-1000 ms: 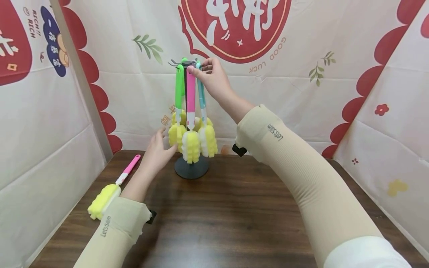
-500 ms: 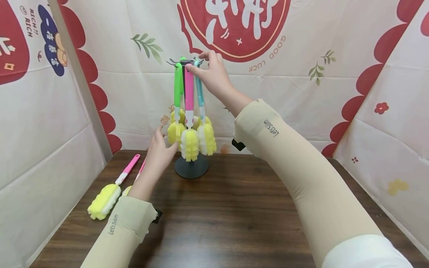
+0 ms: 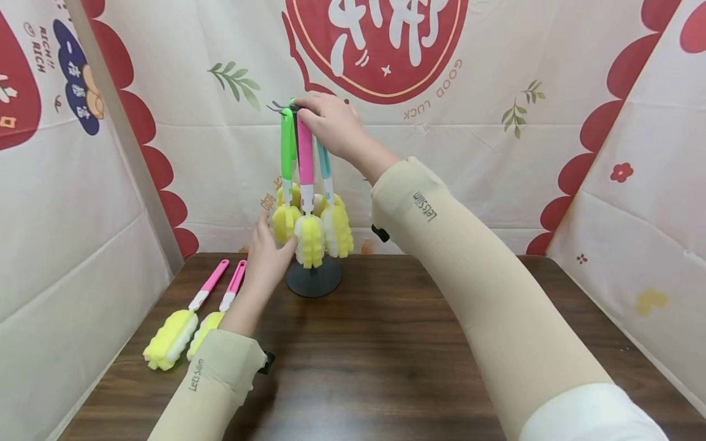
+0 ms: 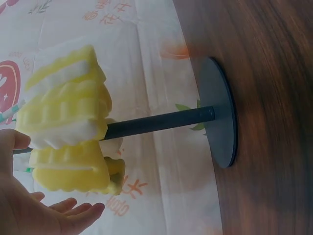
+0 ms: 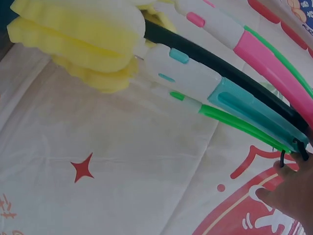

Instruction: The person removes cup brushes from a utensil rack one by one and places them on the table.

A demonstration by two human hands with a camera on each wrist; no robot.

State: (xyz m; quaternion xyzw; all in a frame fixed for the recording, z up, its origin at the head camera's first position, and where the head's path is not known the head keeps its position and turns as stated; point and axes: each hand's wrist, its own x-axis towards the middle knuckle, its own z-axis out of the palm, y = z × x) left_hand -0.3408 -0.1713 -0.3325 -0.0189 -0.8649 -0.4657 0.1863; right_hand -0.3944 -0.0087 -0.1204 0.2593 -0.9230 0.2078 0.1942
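Brushes with yellow-and-white sponge heads hang from a dark stand. At its top, my right hand grips the hooks, its thumb by the pink handle; the palm hides part of the rack. Curled fingers of the right hand show beside the hooks in the right wrist view, near a teal handle. Lower down, my left hand has its fingers spread around the left side of the sponge heads, thumb near the front sponge. The left wrist view shows that hand beside the yellow sponges.
Two pink-handled brushes lie on the brown table at the left, one further out and the other partly behind my left forearm. A printed cloth stands behind the table and along both sides.
My right hand has moved left over the top of the stand, covering more hooks. My left arm has shifted slightly right, uncovering the second pink-handled brush on the table.
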